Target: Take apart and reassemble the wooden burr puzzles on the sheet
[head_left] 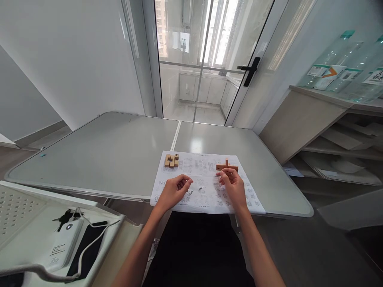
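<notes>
My left hand [175, 191] hovers over the left part of a printed paper sheet [206, 203], its fingers curled in and thumb against them, with nothing showing in it. My right hand [233, 187] is just in front of a reddish-brown wooden puzzle [221, 167], made of a long bar with a short upright peg. Its fingers are bent but apart, and no held piece shows; whether a fingertip touches the bar I cannot tell. A lighter wooden block puzzle [171, 161] of interlocked pieces rests on the sheet's upper left corner, beyond my left hand.
The sheet lies at the front edge of a grey folding table [125, 147]. A white cart [38, 239] at lower left holds a power bank [64, 243], keys [67, 218] and a cable. Right stands a shelf [317, 119] with plastic bottles [329, 67]. A glass door [200, 63] is behind.
</notes>
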`<state>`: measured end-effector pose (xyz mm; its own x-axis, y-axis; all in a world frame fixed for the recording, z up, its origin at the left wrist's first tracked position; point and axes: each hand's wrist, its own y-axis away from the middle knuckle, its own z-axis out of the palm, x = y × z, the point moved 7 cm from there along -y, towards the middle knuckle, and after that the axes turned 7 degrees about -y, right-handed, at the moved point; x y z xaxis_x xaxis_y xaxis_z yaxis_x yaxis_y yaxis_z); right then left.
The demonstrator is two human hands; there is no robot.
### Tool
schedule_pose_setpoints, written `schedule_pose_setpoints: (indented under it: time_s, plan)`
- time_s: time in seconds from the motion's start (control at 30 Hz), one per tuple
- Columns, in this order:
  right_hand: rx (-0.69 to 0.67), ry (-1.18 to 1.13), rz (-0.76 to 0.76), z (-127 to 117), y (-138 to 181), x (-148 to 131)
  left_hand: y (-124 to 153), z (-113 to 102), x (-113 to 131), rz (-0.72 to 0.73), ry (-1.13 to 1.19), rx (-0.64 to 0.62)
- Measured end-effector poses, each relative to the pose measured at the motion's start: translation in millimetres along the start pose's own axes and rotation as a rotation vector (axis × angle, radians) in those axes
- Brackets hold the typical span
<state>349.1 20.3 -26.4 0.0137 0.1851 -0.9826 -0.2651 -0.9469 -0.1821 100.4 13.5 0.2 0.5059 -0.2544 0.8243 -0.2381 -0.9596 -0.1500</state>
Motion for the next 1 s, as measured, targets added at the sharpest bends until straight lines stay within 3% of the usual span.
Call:
schedule_pose_setpoints:
  time_s: [0.33, 0.57, 0.83, 1.0]
  plan:
    - [-0.33, 0.028, -0.02, 19.8, 12.3, -10.2, 0.6, 2.6, 1.3, 0.026, -0.006, -0.036]
    - [-0.667, -0.026, 0.032, 38.6, 22.5, -9.6, 1.8, 7.2, 3.0, 0.102, -0.057, -0.08]
    - [-0.856, -0.101, 0.104, 45.6, 31.0, -10.6, 4.7, 13.6, 13.8, 0.222, -0.165, -0.215]
    - [-0.933, -0.141, 0.136, 48.9, 36.3, -9.5, 6.5, 16.2, 20.5, 0.279, -0.174, -0.236]
